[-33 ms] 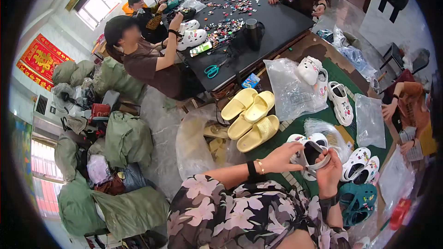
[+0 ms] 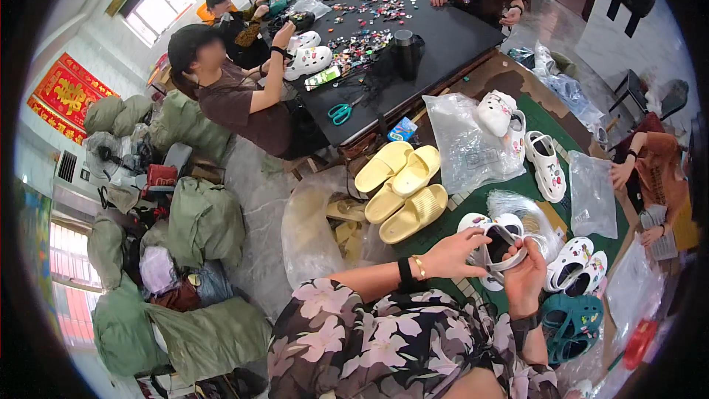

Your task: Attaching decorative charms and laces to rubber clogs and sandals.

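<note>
Between my hands is a white clog [image 2: 492, 253] with a dark opening turned up toward me. My right hand [image 2: 525, 278] grips its strap end, fingers curled over the rim. From the left, my left hand [image 2: 452, 254] holds the clog's side with its fingers and thumb. Behind it other white clogs [image 2: 473, 220] lie partly hidden. Just right of my right hand sits a pair of white clogs with colourful charms [image 2: 569, 262], and teal clogs [image 2: 572, 327] lie nearer me. Pale yellow slides [image 2: 413, 214] stand to the left on the green surface.
Clear plastic bags [image 2: 473, 148] and another white clog [image 2: 545, 166] lie farther back. On the black table [image 2: 450, 26] are scattered charms, teal-handled scissors [image 2: 340, 113] and a dark tumbler [image 2: 404, 55]. Co-workers surround it. Green sacks [image 2: 205, 222] fill the left floor.
The clog has turned slightly in my hands, and my left fingers have shifted a little along its edge. The surrounding shoes have not moved.
</note>
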`<state>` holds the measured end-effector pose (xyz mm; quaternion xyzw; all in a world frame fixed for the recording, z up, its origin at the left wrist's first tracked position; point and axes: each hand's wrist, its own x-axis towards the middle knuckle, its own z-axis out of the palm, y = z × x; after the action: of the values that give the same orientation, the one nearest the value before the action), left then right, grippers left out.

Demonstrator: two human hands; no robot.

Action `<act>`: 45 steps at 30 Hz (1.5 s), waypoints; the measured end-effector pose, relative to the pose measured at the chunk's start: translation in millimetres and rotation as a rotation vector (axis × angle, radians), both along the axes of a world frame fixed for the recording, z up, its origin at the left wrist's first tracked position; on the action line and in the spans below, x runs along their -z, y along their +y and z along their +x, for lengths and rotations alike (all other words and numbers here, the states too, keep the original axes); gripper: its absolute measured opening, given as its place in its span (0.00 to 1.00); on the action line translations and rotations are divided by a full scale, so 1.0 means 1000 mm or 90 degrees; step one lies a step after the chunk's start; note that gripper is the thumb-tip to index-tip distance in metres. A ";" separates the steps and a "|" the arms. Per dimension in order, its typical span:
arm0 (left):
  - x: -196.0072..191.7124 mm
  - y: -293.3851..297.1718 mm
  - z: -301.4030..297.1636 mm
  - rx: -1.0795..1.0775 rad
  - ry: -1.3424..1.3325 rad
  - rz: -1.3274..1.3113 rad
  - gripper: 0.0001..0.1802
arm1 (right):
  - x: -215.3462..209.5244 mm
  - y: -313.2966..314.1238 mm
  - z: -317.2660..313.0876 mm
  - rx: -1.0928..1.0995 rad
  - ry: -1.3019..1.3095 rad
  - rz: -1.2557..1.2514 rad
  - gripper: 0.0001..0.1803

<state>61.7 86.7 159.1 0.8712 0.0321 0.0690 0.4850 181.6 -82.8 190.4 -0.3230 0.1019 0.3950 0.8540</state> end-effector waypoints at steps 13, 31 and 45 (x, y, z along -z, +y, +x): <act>0.039 -0.021 0.013 -0.100 0.000 0.056 0.25 | 0.029 0.013 0.000 -0.075 0.087 0.094 0.17; 0.158 0.065 0.001 -0.125 0.201 0.016 0.22 | 0.085 -0.034 0.029 -0.215 -0.025 -0.154 0.20; -0.002 0.075 0.116 -0.462 -0.171 -0.988 0.10 | -0.008 0.055 -0.023 -0.434 -0.357 -0.135 0.27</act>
<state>178.0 162.1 161.2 0.2143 0.2885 0.2801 0.8902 158.6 -27.5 198.4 -0.5184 -0.2052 0.5385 0.6318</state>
